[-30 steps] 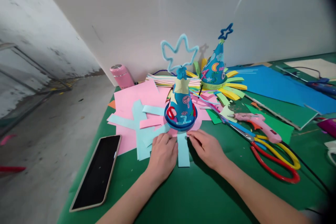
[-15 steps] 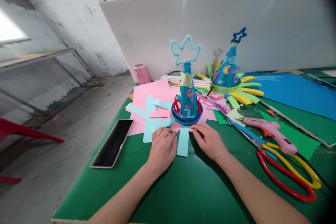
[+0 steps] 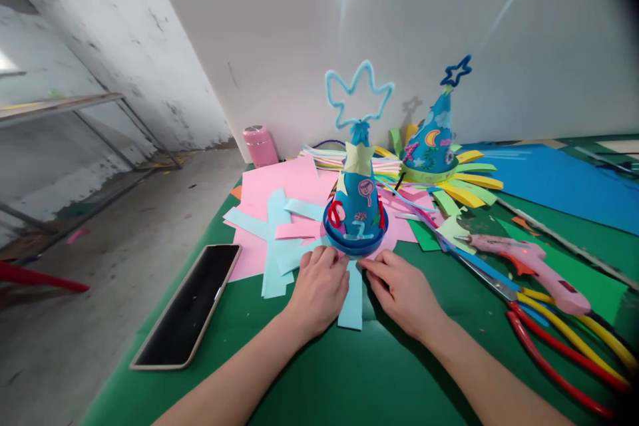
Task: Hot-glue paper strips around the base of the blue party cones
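A blue cone party hat (image 3: pixel 360 203) stands in front of me, with a light blue pipe-cleaner crown shape on top and a dark blue ring round its foot. Below the ring shows a pink paper brim (image 3: pixel 392 239). A light blue paper strip (image 3: pixel 351 303) sticks out from the brim toward me. My left hand (image 3: pixel 319 289) is curled, its fingertips at the left side of the strip's upper end. At the right side, my right hand (image 3: pixel 402 289) has its fingers drawn together, index fingertip on that same end. The exact contact under the fingertips is partly hidden.
Light blue strips (image 3: pixel 274 246) lie on pink paper (image 3: pixel 249 196) at the left, near a phone (image 3: pixel 190 306). A second hat (image 3: pixel 432 140) with yellow and green strips stands behind. To the right are a pink glue gun (image 3: pixel 529 259) and scissors (image 3: pixel 554 346).
The view has moved slightly closer to the table. Both hands stay at the strip's upper end by the brim, the right fingertips now nearer to it.
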A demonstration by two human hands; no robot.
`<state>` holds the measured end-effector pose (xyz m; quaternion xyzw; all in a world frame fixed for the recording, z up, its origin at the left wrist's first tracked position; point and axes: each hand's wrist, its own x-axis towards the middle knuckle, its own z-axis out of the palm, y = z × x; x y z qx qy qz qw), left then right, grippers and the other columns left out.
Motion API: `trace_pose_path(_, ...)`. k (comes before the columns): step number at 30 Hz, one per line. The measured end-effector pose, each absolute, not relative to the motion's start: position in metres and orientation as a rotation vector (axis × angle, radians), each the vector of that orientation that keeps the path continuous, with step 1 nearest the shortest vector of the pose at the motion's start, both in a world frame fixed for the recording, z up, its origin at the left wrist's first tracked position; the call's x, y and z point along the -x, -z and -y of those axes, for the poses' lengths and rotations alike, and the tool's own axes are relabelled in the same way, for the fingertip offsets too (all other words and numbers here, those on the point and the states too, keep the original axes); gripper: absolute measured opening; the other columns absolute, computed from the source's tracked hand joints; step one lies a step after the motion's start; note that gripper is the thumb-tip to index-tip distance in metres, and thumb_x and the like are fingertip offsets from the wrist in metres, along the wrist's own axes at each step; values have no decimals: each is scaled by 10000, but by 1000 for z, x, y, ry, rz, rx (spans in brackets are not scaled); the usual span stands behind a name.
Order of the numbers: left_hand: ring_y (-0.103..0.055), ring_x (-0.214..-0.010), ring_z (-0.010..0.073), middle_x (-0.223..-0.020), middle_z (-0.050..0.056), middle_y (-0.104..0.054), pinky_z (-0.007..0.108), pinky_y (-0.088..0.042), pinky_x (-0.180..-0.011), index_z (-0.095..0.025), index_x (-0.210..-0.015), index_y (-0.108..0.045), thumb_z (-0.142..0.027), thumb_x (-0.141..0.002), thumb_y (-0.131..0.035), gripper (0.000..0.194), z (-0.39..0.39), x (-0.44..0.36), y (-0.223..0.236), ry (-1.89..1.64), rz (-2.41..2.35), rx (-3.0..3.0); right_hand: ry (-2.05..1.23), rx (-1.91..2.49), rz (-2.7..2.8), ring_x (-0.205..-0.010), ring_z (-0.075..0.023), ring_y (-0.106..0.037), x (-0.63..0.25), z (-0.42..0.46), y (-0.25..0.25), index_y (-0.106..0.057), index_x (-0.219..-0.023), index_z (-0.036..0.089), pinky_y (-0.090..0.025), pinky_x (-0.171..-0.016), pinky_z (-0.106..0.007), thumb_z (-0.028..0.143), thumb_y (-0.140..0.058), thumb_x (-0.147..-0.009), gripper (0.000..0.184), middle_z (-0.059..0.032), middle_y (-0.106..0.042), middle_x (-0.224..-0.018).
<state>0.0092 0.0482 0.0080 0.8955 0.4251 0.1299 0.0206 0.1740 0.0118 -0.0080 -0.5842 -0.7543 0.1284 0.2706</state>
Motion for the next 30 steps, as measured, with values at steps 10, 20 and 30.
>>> trace_pose_path(10,-475,-847,236,-880,77,-560,382,-381,-720,-186,-960,-596,-152,-809,-386,261,-53,-7,-6,-496,-1274,-2681,-461,1517,1874,-757,-151,-530,-174,-12,9,-604,-1013,216,-416,-671,-266,210,-419,-835,256,-36,-549,-820)
trace_pose_path(20,-510,-794,192,-806,73,-587,350,-407,-718,-136,-869,-596,-49,-784,-312,309,-59,14,-6,-861,-1320,-2533,-320,1487,1365,-648,-123,-481,-194,-15,1,-471,-1029,179,-425,-593,-250,267,-437,-823,226,-23,-493,-786)
trace_pose_path(30,-456,-965,250,-953,93,-565,420,-358,-801,-171,-952,-585,-207,-829,-384,239,-40,-4,-14,-547,-1074,-2709,-196,1372,1473,-1112,-236,-401,-187,-65,-46,-210,-1317,208,-374,-893,-419,392,-581,-711,734,-118,-372,-1257)
